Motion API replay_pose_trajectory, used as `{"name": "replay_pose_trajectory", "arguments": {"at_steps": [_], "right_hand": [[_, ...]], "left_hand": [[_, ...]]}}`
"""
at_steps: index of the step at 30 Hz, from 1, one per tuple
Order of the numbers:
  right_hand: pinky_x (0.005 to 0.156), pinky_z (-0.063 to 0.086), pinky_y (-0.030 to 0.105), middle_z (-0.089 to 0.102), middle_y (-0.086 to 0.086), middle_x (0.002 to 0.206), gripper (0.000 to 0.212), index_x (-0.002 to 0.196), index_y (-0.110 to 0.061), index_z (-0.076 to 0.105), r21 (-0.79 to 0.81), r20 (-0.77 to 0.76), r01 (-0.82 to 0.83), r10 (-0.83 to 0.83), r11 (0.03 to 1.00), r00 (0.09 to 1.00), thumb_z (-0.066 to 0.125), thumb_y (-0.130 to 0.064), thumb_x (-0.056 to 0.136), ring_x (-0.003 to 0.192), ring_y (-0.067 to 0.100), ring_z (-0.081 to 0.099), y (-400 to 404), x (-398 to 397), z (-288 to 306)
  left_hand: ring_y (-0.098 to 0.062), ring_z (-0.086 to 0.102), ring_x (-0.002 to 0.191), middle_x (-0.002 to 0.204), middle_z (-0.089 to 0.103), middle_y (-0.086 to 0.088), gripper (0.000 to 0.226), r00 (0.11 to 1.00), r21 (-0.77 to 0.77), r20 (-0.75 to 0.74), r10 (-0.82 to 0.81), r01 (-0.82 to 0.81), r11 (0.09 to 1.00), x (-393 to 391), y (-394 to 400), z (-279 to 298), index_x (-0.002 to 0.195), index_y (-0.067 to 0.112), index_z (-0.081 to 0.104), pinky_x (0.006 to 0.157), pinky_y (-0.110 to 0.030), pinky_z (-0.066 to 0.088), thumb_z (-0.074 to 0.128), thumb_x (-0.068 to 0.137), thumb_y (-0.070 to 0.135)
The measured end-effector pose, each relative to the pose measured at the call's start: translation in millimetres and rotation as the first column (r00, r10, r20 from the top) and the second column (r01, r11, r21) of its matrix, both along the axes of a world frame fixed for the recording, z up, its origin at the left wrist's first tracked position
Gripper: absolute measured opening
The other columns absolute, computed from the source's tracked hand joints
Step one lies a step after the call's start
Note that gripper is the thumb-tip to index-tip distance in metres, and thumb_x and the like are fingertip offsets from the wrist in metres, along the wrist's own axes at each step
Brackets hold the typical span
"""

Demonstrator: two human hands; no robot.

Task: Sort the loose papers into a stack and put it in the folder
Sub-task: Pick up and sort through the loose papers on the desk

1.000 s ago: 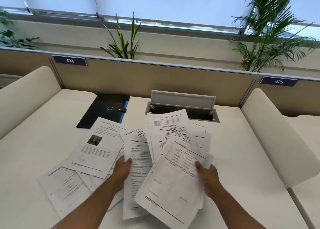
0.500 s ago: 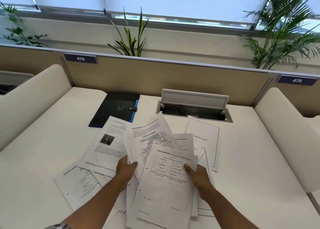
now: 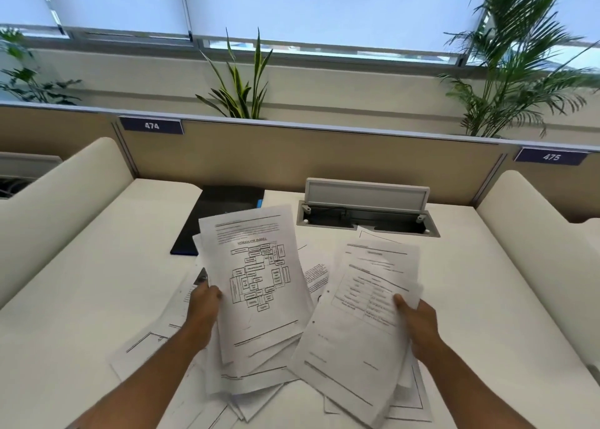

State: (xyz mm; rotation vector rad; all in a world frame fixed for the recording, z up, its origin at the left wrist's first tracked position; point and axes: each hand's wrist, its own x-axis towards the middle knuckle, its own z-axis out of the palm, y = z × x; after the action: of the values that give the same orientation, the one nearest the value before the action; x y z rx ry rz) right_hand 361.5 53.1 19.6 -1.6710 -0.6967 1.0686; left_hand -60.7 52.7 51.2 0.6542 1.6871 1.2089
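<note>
My left hand (image 3: 204, 305) grips a bunch of printed papers (image 3: 256, 282); the top sheet shows a workflow diagram and is lifted above the desk. A second bunch of papers (image 3: 360, 328), topped by a sheet with a table, is held at its right edge by my right hand (image 3: 417, 318). More loose sheets (image 3: 152, 341) lie spread on the white desk under and around both bunches. The black folder (image 3: 224, 201) with a blue strap lies shut at the back of the desk, partly hidden behind the left bunch.
An open cable hatch (image 3: 367, 214) with a raised grey lid sits at the back of the desk (image 3: 81, 282). Cream padded dividers (image 3: 65, 201) flank both sides. A tan partition with labels 474 and 475 stands behind, with plants beyond it.
My hands have pulled apart, splitting the papers into two bunches. The left bunch with the diagram sheet rose and moved left; the table sheet moved right with my right hand.
</note>
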Motion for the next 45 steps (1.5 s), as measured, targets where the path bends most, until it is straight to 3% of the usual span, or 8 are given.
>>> {"name": "replay_pose_trajectory", "arguments": {"at_steps": [3,8,11,21,24,30,35,45], "right_hand": [[0.096,0.058,0.056,0.077,0.021,0.111,0.038,0.119,0.002,0.071,0.022,-0.017,-0.016,0.017,1.000,1.000,0.080,-0.021,0.091,0.102,0.039,0.074,17,8,17],[0.056,0.062,0.029,0.083,0.006,0.088,0.025,0.103,-0.008,0.076,0.052,-0.022,-0.186,0.188,0.981,0.982,0.082,-0.027,0.087,0.073,0.023,0.080,33,-6,41],[0.059,0.062,0.028,0.083,0.003,0.092,0.028,0.105,-0.012,0.076,0.053,0.061,-0.298,0.295,0.953,0.954,0.082,-0.034,0.088,0.079,0.022,0.081,38,-26,50],[0.089,0.062,0.052,0.078,0.012,0.107,0.027,0.118,-0.007,0.072,0.062,0.158,-0.273,0.261,0.960,0.952,0.071,-0.024,0.098,0.094,0.033,0.076,48,-60,67],[0.080,0.064,0.046,0.078,0.008,0.104,0.026,0.117,-0.008,0.071,0.066,0.169,-0.320,0.305,0.945,0.937,0.070,-0.026,0.098,0.092,0.029,0.076,48,-77,73],[0.057,0.061,0.026,0.082,0.001,0.090,0.027,0.113,-0.011,0.073,0.101,-0.002,-0.389,0.391,0.916,0.920,0.076,-0.030,0.093,0.076,0.018,0.080,45,-111,80],[0.071,0.066,0.045,0.082,0.009,0.102,0.055,0.116,-0.016,0.072,0.120,-0.137,-0.446,0.460,0.887,0.877,0.082,-0.051,0.075,0.090,0.030,0.080,40,-119,82],[0.086,0.064,0.053,0.078,0.003,0.117,0.059,0.130,-0.029,0.064,0.195,-0.174,-0.469,0.501,0.862,0.848,0.042,-0.071,0.096,0.107,0.029,0.076,29,-126,78]], "left_hand": [[-0.028,0.064,0.080,0.086,0.073,-0.008,0.026,0.998,0.005,0.055,0.016,-0.016,1.000,-12,10,12,0.096,0.007,0.068,0.066,-0.033,0.051,0.046,0.082,0.005],[-0.037,0.060,0.087,0.094,0.069,-0.022,0.020,0.995,0.018,0.090,-0.045,0.043,0.999,-15,21,22,0.087,0.000,0.066,0.083,-0.050,0.051,0.049,0.078,0.008],[-0.038,0.064,0.094,0.100,0.071,-0.022,0.029,0.992,0.020,0.069,-0.110,0.109,0.994,-9,26,25,0.101,-0.004,0.066,0.091,-0.055,0.053,0.048,0.084,0.012],[-0.031,0.064,0.088,0.093,0.070,-0.015,0.019,0.993,-0.036,0.013,-0.116,0.117,0.993,-5,35,28,0.093,0.006,0.067,0.068,-0.036,0.050,0.050,0.088,0.012],[-0.028,0.064,0.089,0.094,0.070,-0.011,0.015,0.992,-0.034,0.013,-0.125,0.125,0.992,6,33,24,0.093,0.010,0.066,0.064,-0.033,0.049,0.051,0.089,0.010],[-0.031,0.064,0.098,0.103,0.070,-0.008,0.020,0.974,-0.055,0.075,-0.216,0.220,0.974,29,34,13,0.101,0.018,0.062,0.084,-0.046,0.055,0.043,0.098,0.017],[-0.033,0.067,0.096,0.104,0.070,-0.009,0.021,0.966,-0.059,0.108,-0.236,0.244,0.968,32,34,8,0.110,0.021,0.059,0.076,-0.045,0.058,0.040,0.101,0.024],[-0.025,0.065,0.092,0.107,0.064,0.001,0.016,0.950,-0.057,-0.055,-0.307,0.304,0.951,50,45,17,0.117,0.028,0.046,0.063,-0.037,0.054,0.045,0.102,0.032]]}}
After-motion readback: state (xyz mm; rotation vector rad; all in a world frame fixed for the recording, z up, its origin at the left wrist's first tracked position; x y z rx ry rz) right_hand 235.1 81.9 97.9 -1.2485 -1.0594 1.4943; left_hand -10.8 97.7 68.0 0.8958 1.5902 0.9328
